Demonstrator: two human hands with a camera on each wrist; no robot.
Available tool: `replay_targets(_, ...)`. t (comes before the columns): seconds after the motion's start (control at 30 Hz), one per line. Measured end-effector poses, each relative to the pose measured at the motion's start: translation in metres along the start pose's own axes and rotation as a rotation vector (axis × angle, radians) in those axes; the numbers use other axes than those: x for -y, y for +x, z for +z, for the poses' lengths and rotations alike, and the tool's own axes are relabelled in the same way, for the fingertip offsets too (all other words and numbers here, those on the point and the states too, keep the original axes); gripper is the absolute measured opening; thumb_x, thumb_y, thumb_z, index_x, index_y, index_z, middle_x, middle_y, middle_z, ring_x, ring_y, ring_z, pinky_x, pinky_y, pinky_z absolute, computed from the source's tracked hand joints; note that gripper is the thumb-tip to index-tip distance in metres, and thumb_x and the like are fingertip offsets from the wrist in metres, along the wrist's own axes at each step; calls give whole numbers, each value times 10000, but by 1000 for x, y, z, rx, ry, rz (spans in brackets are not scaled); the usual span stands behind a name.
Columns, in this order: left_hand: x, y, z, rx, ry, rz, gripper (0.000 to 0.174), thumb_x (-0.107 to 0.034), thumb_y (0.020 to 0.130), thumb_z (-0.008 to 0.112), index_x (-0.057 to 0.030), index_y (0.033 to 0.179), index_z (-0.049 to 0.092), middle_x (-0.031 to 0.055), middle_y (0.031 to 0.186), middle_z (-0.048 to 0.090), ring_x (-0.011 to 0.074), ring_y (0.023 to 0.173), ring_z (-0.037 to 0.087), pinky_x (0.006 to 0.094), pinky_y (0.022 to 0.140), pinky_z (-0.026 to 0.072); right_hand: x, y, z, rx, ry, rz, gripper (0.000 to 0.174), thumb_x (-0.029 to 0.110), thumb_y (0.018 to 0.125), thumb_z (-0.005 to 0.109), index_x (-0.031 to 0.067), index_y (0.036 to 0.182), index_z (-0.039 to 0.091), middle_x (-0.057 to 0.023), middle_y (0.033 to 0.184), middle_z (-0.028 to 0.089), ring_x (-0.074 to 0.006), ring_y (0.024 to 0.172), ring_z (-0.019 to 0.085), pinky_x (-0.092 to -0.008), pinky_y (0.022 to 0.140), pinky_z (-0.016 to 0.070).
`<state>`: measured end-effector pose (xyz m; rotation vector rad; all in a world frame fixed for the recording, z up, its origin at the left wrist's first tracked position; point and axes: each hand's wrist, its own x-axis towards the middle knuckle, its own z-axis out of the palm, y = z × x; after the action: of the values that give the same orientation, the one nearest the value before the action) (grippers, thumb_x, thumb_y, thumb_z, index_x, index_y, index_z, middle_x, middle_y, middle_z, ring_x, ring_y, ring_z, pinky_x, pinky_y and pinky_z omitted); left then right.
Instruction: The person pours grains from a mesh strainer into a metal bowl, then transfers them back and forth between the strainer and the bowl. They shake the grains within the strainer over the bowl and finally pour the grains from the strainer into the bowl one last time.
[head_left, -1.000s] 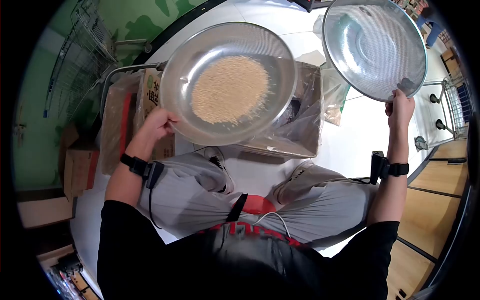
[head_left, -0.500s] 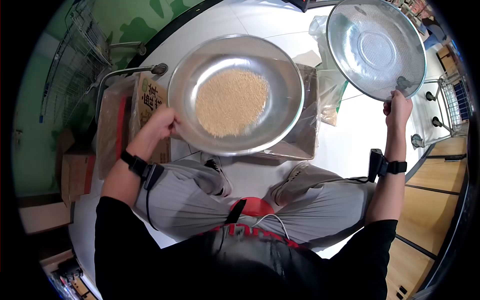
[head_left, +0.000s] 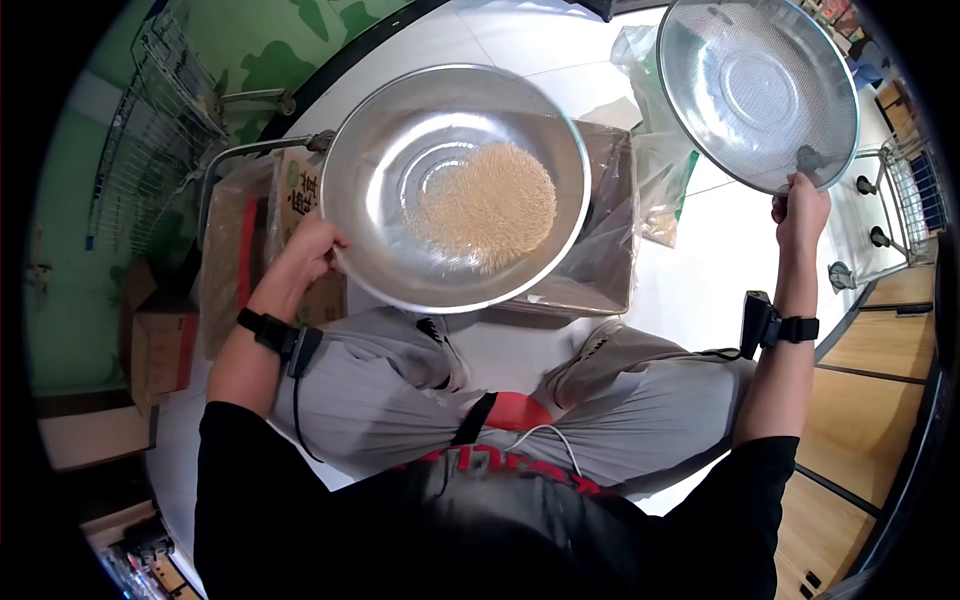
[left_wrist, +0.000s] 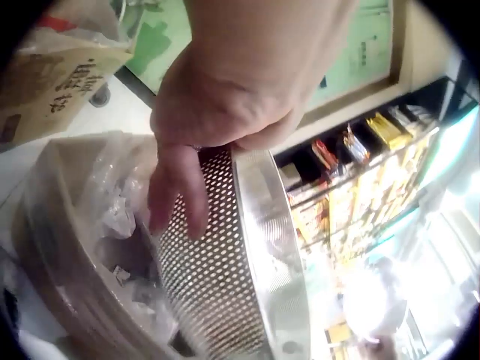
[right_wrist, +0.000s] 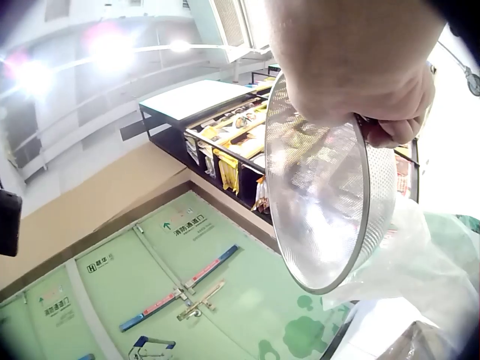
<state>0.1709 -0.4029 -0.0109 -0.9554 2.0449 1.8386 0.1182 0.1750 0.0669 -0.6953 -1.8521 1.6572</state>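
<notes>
In the head view a large metal sieve bowl (head_left: 380,250) holds a heap of small tan grains (head_left: 500,205), gathered toward its right side. My left hand (head_left: 314,246) grips its left rim; in the left wrist view that hand (left_wrist: 217,120) has fingers spread over the perforated wall (left_wrist: 210,262). My right hand (head_left: 802,212) pinches the lower rim of a second mesh sieve (head_left: 760,90), raised at the upper right with only a small dark patch showing near its rim. The right wrist view shows this sieve (right_wrist: 315,202) tilted below the right hand (right_wrist: 360,82).
Beneath the bowl stands a plastic-lined carton (head_left: 610,270), with another box (head_left: 228,255) at its left. A clear bag (head_left: 660,185) lies on the floor between the sieves. Wire carts (head_left: 150,150) stand at left and right; wooden cabinets (head_left: 860,420) line the right side.
The grain bowl moved right and toward the body, then slightly back left. Its grains have shifted to the right within it. The right hand's sieve has barely moved.
</notes>
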Motion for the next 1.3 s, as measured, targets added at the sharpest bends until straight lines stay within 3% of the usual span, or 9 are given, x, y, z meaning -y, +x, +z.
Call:
replay_targets(0.3,21,4,47,354,-72,-214,376,118,688,574,22,1051,573,134,846,611,268,670,634,372,520,527,5,-4,3,18,6,-15,84,19,816,487,-13,892,469,-44,570,443,-128,368,407,-273,329,266)
replay_targets(0.5,-2,33,-41,106,-52,-131,368,119,714,522,61,1075,562,162,837,617,283,650,643,377,460,502,-6,4,-5,31,-13,-7,101,30,814,490,-19,902,475,-50,576,450,-128,381,416,-269,335,267)
replay_targets(0.67,-2,38,-9,135,-173,-21,307,126,702,549,45,998,561,128,767,583,237,536,568,340,390,419,-3,2,-2,41,-21,1,113,35,810,490,-23,906,476,-58,586,457,-132,395,427,-272,341,275)
replay_targets(0.73,7,46,9,329,36,-126,454,122,690,527,42,1135,561,132,887,630,255,751,658,366,647,563,-1,1,0,29,-3,-3,126,31,805,487,-26,916,472,-59,587,457,-134,393,426,-276,340,274)
replay_targets(0.77,10,42,14,332,36,-121,454,122,690,527,42,1135,561,132,887,630,255,751,658,366,647,563,-2,1,0,26,-2,-8,126,31,805,487,-26,916,472,-59,587,457,-134,393,426,-276,340,274)
replay_targets(0.83,10,15,25,277,26,-35,294,120,692,548,11,965,550,96,716,553,194,469,508,293,352,336,-1,2,2,29,4,25,145,25,799,488,-31,931,470,-59,587,458,-135,387,421,-279,338,273)
replay_targets(0.97,12,22,-25,298,15,-71,344,116,689,546,-10,1009,560,96,725,557,199,484,517,299,349,338,1,-1,1,57,-6,-3,157,22,795,495,-31,941,471,-58,581,459,-132,379,416,-277,335,271)
replay_targets(1.03,1,13,-34,93,-33,-41,373,111,686,545,-14,1036,572,91,730,557,199,494,517,301,343,321,-1,-1,0,69,0,-37,146,24,802,497,-25,937,475,-53,575,458,-131,374,411,-276,334,267)
replay_targets(1.3,3,28,32,265,141,-94,297,118,678,533,7,943,607,110,730,571,229,516,560,353,374,407,-1,-1,2,54,-8,7,129,35,812,498,-15,930,481,-42,571,457,-128,377,415,-272,334,272)
